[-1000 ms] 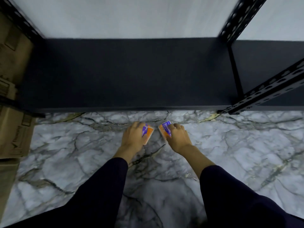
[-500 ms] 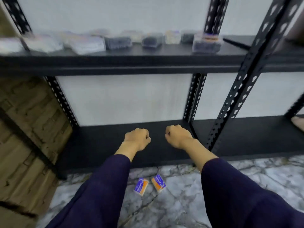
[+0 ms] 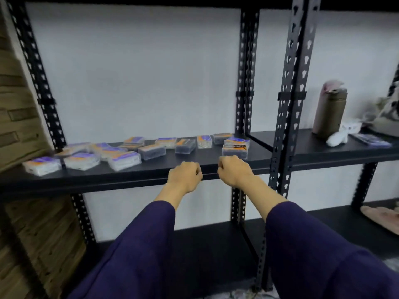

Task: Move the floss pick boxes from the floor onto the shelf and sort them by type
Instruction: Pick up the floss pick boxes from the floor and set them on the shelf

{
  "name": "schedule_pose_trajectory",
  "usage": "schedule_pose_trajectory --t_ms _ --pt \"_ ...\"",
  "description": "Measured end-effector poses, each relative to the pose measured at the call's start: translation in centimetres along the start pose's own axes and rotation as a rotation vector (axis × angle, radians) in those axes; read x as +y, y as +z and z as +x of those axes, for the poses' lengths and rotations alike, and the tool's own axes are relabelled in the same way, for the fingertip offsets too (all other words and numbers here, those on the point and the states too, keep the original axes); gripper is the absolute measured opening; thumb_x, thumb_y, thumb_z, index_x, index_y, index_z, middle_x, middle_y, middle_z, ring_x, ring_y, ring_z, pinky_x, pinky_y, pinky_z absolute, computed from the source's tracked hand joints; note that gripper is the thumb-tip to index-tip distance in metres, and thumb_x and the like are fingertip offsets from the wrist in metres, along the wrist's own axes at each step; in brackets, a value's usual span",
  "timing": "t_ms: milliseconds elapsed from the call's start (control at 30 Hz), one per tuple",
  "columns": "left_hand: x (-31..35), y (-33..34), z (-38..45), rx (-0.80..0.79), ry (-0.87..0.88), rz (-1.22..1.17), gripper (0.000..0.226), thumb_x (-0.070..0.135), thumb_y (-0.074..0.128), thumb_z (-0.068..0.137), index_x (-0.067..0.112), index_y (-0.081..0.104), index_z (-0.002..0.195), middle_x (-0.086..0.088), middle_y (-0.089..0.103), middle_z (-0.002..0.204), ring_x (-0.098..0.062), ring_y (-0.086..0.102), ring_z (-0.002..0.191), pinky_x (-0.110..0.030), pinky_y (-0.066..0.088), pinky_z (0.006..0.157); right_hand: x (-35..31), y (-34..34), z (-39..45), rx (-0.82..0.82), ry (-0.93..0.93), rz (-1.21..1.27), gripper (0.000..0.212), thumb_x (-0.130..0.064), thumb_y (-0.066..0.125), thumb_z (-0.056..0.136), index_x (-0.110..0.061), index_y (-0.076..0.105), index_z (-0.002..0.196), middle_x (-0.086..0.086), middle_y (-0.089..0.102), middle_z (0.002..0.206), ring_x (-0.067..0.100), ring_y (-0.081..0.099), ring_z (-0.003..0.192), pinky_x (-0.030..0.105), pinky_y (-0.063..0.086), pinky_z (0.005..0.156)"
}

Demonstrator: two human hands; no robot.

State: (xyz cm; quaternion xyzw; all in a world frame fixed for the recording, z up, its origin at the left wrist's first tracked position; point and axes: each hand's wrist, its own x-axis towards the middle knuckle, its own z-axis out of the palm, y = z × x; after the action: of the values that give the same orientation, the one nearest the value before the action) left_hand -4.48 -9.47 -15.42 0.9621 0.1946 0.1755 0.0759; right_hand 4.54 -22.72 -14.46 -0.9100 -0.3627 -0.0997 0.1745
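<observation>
Your shelf (image 3: 129, 180) carries the floss pick boxes (image 3: 124, 160) in a loose spread from its left end to the middle post. Your left hand (image 3: 184, 178) hovers at the shelf's front edge, fingers curled, holding nothing visible. Your right hand (image 3: 234, 172), just beside it, is curled likewise. A bottle (image 3: 329, 111) stands far right.

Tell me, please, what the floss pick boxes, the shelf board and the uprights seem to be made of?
Floss pick boxes: probably clear glossy plastic; contents show through beneath orange-purple labels.
Shelf board: matte black, finely textured; possibly coated board or metal, unclear.
Uprights: apparently black-painted steel angle, judging by punched slot rows.
</observation>
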Motion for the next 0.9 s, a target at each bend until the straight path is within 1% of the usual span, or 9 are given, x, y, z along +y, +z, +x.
schedule_pose_trajectory --t_ms 167,233,367,467,533,700,767,833,900 --pt "0.6 -0.5 2.5 0.057 0.031 -0.067 0.020 0.024 0.043 0.096 0.021 0.063 0.100 0.002 0.064 0.097 -0.020 0.057 0.085 -0.030 0.037 0.068 1.3 -0.7 2.8 0.147 0.008 0.031 0.025 -0.011 0.044 0.091 -0.005 0.057 0.111 0.014 0.058 0.119 0.036 0.056 0.100 0.035 0.045 0.072" --pt "0.7 -0.1 3.5 0.076 0.047 -0.091 0.022 0.026 0.043 0.097 0.021 0.063 0.107 0.002 0.065 0.104 -0.019 0.059 0.090 -0.030 0.039 0.071 2.2 -0.5 3.9 0.197 0.009 0.045 0.028 -0.012 0.043 0.092 -0.005 0.056 0.116 0.013 0.053 0.126 0.035 0.054 0.105 0.038 0.048 0.078" --pt "1.2 1.0 5.6 0.094 0.090 -0.127 0.024 0.027 0.044 0.098 0.021 0.062 0.113 0.003 0.065 0.114 -0.018 0.060 0.100 -0.035 0.048 0.080 4.4 -0.3 5.6 0.243 0.080 0.013 0.038 -0.017 0.045 0.094 -0.004 0.046 0.130 0.015 0.044 0.132 0.033 0.043 0.119 0.039 0.042 0.091" --pt "1.5 1.9 7.0 0.119 0.125 -0.148 0.024 0.027 0.046 0.098 0.021 0.060 0.117 0.004 0.062 0.120 -0.016 0.058 0.105 -0.035 0.049 0.084 6.4 1.1 6.6 0.190 0.156 0.096 0.040 -0.023 0.046 0.096 -0.003 0.046 0.131 0.015 0.043 0.137 0.032 0.041 0.123 0.042 0.042 0.098" --pt "1.4 2.4 7.6 0.144 0.141 -0.156 0.026 0.028 0.046 0.098 0.021 0.058 0.120 0.004 0.058 0.126 -0.016 0.055 0.111 -0.035 0.048 0.087 7.0 2.1 6.8 0.147 0.145 0.198 0.043 -0.024 0.048 0.096 -0.005 0.045 0.135 0.012 0.041 0.141 0.031 0.041 0.125 0.041 0.042 0.102" --pt "-0.6 2.5 8.6 0.238 0.126 -0.157 0.032 0.036 0.043 0.099 0.023 0.052 0.127 0.004 0.051 0.133 -0.017 0.051 0.118 -0.032 0.045 0.085 4.8 4.0 7.3 0.175 -0.070 0.341 0.050 -0.017 0.057 0.092 -0.009 0.045 0.139 0.006 0.044 0.144 0.023 0.039 0.134 0.033 0.033 0.112" --pt "-2.0 2.5 8.9 0.280 0.127 -0.154 0.037 0.040 0.041 0.099 0.024 0.050 0.131 0.004 0.049 0.136 -0.016 0.046 0.125 -0.035 0.045 0.093 3.2 4.4 7.5 0.114 -0.134 0.433 0.052 -0.012 0.057 0.090 -0.010 0.044 0.140 0.006 0.047 0.141 0.020 0.043 0.131 0.032 0.034 0.112" --pt "-3.3 2.4 9.0 0.227 0.146 -0.155 0.044 0.045 0.039 0.099 0.026 0.044 0.138 0.004 0.044 0.144 -0.015 0.037 0.134 -0.035 0.038 0.103 2.1 4.5 7.7 0.063 -0.139 0.579 0.056 -0.002 0.053 0.086 -0.011 0.041 0.141 0.007 0.052 0.135 0.019 0.049 0.124 0.034 0.041 0.107" --pt "-4.3 2.6 8.9 0.119 0.162 -0.191 0.052 0.053 0.039 0.097 0.028 0.039 0.143 0.006 0.038 0.148 -0.015 0.032 0.137 -0.035 0.033 0.108 2.1 4.6 8.1 0.091 -0.089 0.678 0.062 0.003 0.049 0.082 -0.012 0.040 0.141 0.006 0.050 0.138 0.019 0.047 0.128 0.033 0.043 0.104"
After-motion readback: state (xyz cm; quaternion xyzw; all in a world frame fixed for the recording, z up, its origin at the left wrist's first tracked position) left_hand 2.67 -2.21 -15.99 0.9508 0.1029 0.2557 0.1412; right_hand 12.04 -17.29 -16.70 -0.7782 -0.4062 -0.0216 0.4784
